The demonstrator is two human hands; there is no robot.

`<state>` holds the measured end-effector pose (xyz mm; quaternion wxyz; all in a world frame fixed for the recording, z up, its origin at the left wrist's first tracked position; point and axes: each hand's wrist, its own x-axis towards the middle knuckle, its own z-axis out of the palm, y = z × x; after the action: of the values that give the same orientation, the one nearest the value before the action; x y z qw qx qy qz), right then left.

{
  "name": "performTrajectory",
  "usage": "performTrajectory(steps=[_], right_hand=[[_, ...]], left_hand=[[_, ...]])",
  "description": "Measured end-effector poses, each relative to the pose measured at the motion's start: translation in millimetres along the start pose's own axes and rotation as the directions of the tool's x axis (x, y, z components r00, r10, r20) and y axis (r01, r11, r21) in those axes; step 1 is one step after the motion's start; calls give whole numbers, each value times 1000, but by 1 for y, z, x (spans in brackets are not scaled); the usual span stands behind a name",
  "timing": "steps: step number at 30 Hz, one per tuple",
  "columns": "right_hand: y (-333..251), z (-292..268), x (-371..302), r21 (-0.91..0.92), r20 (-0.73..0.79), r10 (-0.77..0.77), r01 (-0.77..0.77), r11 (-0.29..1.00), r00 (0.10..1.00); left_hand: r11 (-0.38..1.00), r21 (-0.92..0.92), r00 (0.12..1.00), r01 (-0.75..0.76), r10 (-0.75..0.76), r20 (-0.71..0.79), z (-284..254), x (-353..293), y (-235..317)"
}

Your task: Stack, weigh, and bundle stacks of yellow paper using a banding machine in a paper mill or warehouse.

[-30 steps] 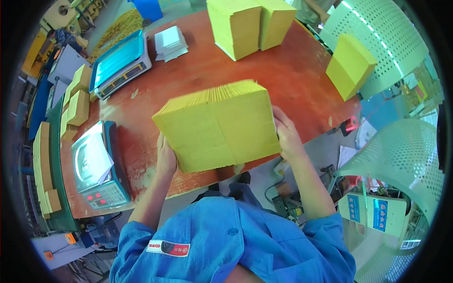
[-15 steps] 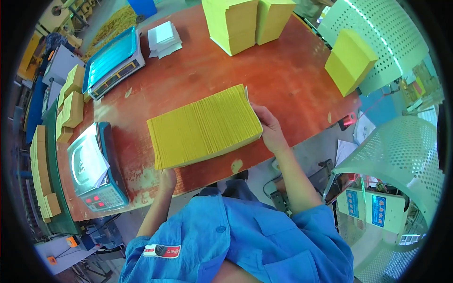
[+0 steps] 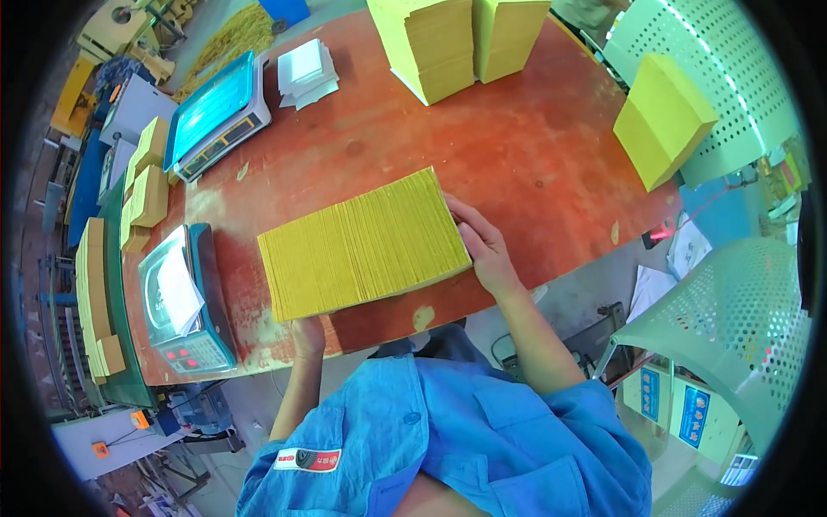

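Observation:
A thick stack of yellow paper sheets [image 3: 366, 246], its many edges facing up, is held at a slant over the near part of the red table. My right hand [image 3: 485, 252] is closed round its right end, thumb on the near side and fingers reaching along the far side. Under the lower left corner, my left hand [image 3: 307, 336] supports the stack, its fingers mostly hidden beneath. Whether the stack's underside touches the table cannot be seen.
A scale with papers on it [image 3: 183, 302] stands left, with another blue-topped scale [image 3: 215, 116] behind it. White sheets [image 3: 307, 73] lie at the back. Tall yellow stacks [image 3: 435, 52] and a yellow block [image 3: 663, 121] stand far right, beside perforated metal guards [image 3: 724, 293].
The stack has shifted slightly left and toward me in the picture, both hands with it. Its right end, flared before, is now more even. The whole view has also shifted slightly.

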<state>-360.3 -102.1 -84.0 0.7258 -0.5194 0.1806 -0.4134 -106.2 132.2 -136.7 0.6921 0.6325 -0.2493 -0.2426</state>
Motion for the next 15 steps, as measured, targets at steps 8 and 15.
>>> performTrajectory(steps=[8, 15], right_hand=[[3, -8, 5, -29, 75, -26, 28, 999, 997], [21, 0, 4, 41, 28, 40, -41, 998, 999]], left_hand=[[514, 852, 991, -99, -23, 130, -36, -7, -4], [983, -95, 988, 154, -154, 13, 22, -8, 14]])
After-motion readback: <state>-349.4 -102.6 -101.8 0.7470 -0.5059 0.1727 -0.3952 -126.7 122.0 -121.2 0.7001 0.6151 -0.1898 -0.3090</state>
